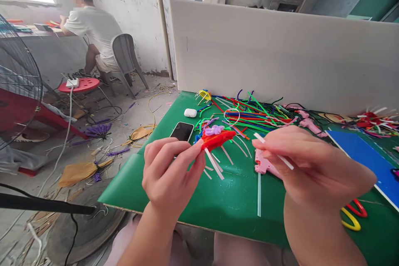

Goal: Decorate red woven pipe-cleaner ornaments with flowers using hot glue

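My left hand point(174, 170) pinches a red fuzzy craft piece point(215, 139) with a purple fuzzy flower shape point(214, 129) on top and white strips point(214, 164) hanging from it. Across from it, my right hand point(308, 162) grips a short white strip point(285, 161) between thumb and fingers. The two hands are apart, above the green table point(230, 195). Below and partly behind my right hand lies a pink glue gun point(264, 164), a clear glue stick point(259, 195) poking out of it.
Behind the hands lie a phone point(182, 131), a white earbud case point(190, 112) and a heap of coloured pipe cleaners point(252, 114). A white panel point(280, 58) borders the table's back. A blue board point(364, 158) and scissors handles point(352, 220) are at right. A seated person point(96, 29) works at far left.
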A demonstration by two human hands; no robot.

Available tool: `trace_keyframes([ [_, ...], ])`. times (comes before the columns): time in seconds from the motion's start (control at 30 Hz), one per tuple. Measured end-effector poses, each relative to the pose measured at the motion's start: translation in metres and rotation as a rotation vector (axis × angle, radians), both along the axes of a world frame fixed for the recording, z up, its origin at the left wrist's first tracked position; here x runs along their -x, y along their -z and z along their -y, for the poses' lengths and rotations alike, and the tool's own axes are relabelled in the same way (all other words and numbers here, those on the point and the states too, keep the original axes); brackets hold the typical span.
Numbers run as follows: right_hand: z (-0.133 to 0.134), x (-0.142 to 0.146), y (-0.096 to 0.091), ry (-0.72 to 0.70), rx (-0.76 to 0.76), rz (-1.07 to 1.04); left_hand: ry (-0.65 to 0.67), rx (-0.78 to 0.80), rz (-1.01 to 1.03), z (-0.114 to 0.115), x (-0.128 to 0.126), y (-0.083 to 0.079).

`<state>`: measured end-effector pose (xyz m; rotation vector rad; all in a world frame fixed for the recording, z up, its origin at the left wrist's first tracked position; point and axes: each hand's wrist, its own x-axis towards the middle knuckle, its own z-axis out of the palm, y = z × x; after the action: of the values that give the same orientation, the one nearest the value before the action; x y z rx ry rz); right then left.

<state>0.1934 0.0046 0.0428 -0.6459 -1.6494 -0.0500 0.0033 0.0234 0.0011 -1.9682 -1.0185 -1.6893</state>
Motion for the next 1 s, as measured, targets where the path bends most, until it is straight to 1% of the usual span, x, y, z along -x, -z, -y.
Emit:
trace_keyframes([
  [0.13,0.0025,0.0013,-0.0012,-0.02,0.054,0.055,0.007,-0.006,-0.01,0.0017,0.0003,-0.0007],
  [0.23,0.0037,0.0023,-0.0036,-0.034,0.021,0.065,0.014,-0.01,-0.009,0.0022,0.0007,-0.0009],
  [0.3,0.0038,0.0023,-0.0051,-0.044,-0.005,0.115,0.014,-0.017,-0.008,0.0024,0.0007,-0.001],
  [0.4,0.0037,0.0016,-0.0061,-0.044,-0.005,0.178,0.013,-0.015,-0.013,0.0029,0.0006,-0.001],
  [0.5,0.0035,0.0013,-0.0058,-0.024,-0.006,0.157,0.012,-0.01,-0.012,0.0037,0.0011,-0.0012],
  [0.67,0.0007,0.0005,-0.0054,-0.084,-0.016,0.176,0.019,-0.018,-0.018,0.0038,0.0014,-0.0021],
  [0.87,-0.0015,0.0002,-0.0042,-0.112,0.02,0.175,0.019,-0.004,-0.021,0.0045,0.0003,-0.002],
  [1.0,-0.0023,-0.0006,-0.0026,-0.105,-0.016,0.178,0.025,-0.009,-0.01,0.0056,0.0008,-0.003],
])
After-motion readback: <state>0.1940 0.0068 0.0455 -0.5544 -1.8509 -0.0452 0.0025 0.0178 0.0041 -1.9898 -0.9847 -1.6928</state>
